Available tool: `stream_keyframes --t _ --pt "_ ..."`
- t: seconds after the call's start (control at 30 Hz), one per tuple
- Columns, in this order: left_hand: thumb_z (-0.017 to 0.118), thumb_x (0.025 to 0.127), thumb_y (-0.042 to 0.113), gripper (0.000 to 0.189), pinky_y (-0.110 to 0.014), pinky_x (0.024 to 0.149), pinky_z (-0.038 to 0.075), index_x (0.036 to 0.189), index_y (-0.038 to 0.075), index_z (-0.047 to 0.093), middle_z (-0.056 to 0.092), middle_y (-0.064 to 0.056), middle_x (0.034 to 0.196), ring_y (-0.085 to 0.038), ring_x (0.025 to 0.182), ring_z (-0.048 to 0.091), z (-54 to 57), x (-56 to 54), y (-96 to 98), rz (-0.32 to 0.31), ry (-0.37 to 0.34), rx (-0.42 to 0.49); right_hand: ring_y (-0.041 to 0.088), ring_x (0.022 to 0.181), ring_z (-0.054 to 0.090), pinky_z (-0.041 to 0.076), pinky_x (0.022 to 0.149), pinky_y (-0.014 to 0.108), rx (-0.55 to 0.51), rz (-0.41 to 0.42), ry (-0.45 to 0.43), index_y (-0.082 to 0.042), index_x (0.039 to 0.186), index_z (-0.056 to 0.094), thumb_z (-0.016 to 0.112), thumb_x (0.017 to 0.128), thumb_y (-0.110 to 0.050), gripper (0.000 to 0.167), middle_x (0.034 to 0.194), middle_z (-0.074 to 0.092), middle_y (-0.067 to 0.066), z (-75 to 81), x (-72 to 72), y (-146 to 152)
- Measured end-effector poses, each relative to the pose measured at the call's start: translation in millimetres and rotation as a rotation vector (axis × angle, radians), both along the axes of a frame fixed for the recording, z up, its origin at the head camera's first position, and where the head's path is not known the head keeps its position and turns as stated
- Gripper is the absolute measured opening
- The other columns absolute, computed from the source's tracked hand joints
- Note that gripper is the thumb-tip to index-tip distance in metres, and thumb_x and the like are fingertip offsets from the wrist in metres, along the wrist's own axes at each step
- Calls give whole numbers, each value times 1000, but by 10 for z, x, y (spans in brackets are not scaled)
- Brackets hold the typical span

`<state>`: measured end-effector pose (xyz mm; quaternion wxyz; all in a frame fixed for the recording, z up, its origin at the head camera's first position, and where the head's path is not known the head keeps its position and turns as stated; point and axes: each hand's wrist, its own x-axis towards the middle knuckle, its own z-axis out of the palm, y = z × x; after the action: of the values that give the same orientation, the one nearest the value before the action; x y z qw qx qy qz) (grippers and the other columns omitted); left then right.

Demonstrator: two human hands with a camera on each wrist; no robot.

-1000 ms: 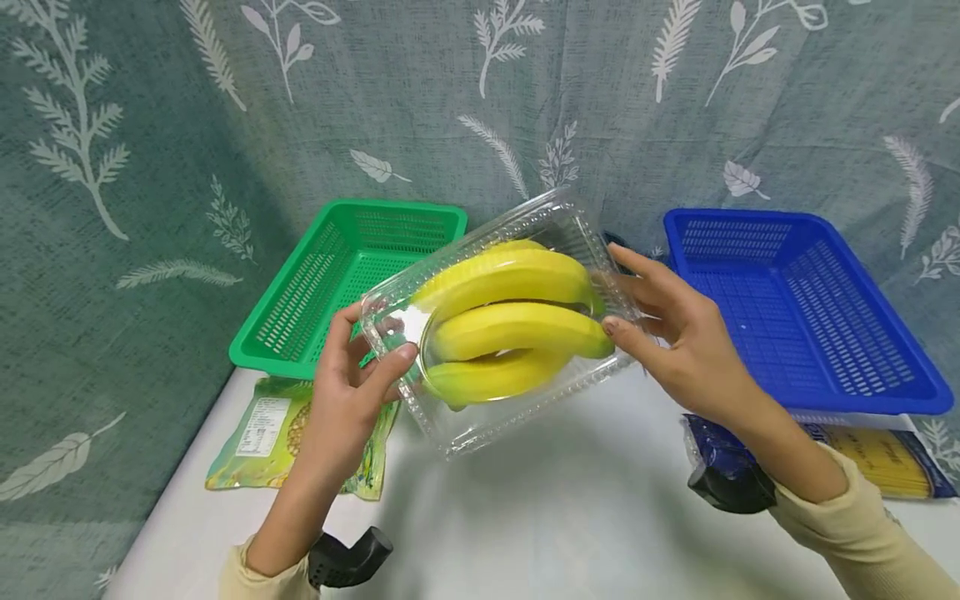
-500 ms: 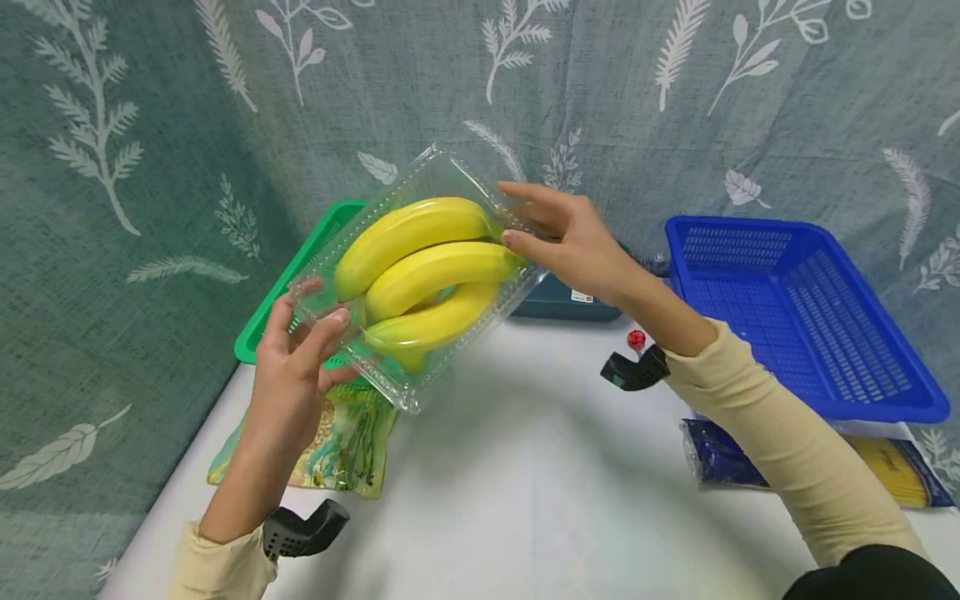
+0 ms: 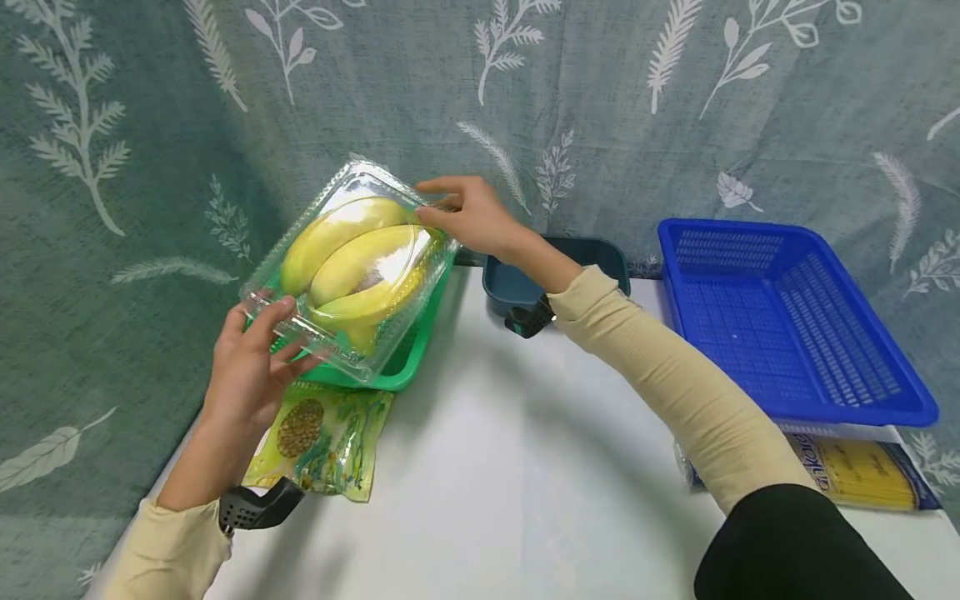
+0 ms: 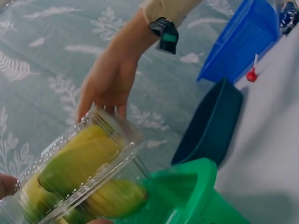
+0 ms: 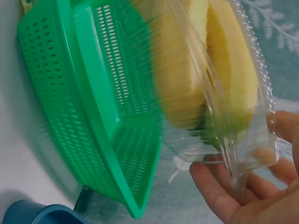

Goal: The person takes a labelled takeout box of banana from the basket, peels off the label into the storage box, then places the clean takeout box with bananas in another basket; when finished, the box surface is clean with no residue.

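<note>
A clear plastic clamshell container (image 3: 341,350) with several yellow bananas (image 3: 367,258) inside is held up, tilted, over the green basket (image 3: 408,367). My left hand (image 3: 247,358) grips its near left corner, thumb on top and fingers beneath. At the far right end my right hand (image 3: 472,212) pinches the edge between thumb and fingers. The right wrist view shows that hand (image 5: 261,186) curled round the container's end, with the green basket (image 5: 84,112) beside it. Most of the basket's inside is hidden under the container in the head view.
A dark teal bin (image 3: 510,287) stands right of the green basket, partly behind the right forearm. Farther right is a blue basket (image 3: 750,333), with a pasta packet (image 3: 870,475) in front of it. A green printed bag (image 3: 322,433) lies before the green basket. A patterned curtain (image 3: 420,100) hangs behind.
Both hands have carried the banana container left, from mid-table to over the green basket, turning it on the way. The teal bin, earlier mostly covered, has come into view.
</note>
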<state>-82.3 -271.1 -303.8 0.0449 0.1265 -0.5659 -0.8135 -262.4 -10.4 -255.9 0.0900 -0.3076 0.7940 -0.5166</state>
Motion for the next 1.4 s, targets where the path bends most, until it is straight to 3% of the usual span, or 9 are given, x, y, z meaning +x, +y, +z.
stream_keyframes --t 0.2,0.33,0.47,0.63,0.8,0.9,1.03,1.27,1.4 --pt "57 102 30 51 -32 85 58 142 30 25 17 -4 140 -47 147 -2 -18 -115 -152 -4 -68 56 22 118 59 56 79 32 130 -121 -7 -10 139 59 62 100 -34 46 140 56 9 0 -125 -267" --pt "56 102 32 69 -33 91 55 152 29 9 10 -11 152 -43 149 -4 -21 -175 -191 0 -105 81 21 100 64 59 76 37 72 -155 -143 -10 135 62 63 100 -31 41 138 56 9 -26 -226 -375" --pt "57 102 32 84 -34 97 52 157 32 -6 -9 -16 160 -41 149 -6 -13 -220 -194 5 -127 108 21 104 63 59 80 36 -38 -181 -290 -6 130 65 62 100 -21 34 140 52 7 -65 -311 -461" --pt "58 101 29 98 -38 103 44 153 39 -24 -21 -8 162 -34 150 -8 19 -298 -222 14 -174 197 20 101 65 59 76 29 -57 -251 -303 -5 128 65 61 100 -19 32 138 55 6 -103 -380 -613" --pt "61 99 28 100 -39 104 44 153 43 -21 -23 -3 161 -32 151 -5 35 -433 -239 29 -237 245 16 82 69 58 70 25 45 -322 -221 -8 124 69 60 101 -19 27 135 60 4 -174 -465 -736" --pt "61 99 28 94 -39 104 45 156 43 -13 -23 -1 161 -29 151 -6 17 -502 -228 28 -265 267 12 54 57 48 53 23 94 -367 -161 -8 93 76 57 101 -17 22 92 70 4 -273 -525 -790" --pt "59 101 27 81 -38 104 45 158 40 4 -25 2 160 -26 151 -8 -29 -555 -211 16 -300 279 9 39 30 35 44 24 127 -389 -161 -11 61 56 56 102 -15 41 51 45 -1 -401 -585 -845" --pt "58 101 27 72 -39 102 48 158 38 14 -25 6 161 -20 151 -11 -124 -613 -180 40 -357 283 11 37 21 29 40 26 216 -374 -173 -14 53 33 54 103 -16 54 47 24 -2 -541 -659 -887" --pt "59 101 26 83 -40 100 50 158 42 1 -23 5 162 -14 150 -14 -164 -643 -170 74 -399 278 10 38 20 27 39 25 302 -333 -169 -15 54 32 51 105 -22 54 47 25 -2 -616 -678 -903"
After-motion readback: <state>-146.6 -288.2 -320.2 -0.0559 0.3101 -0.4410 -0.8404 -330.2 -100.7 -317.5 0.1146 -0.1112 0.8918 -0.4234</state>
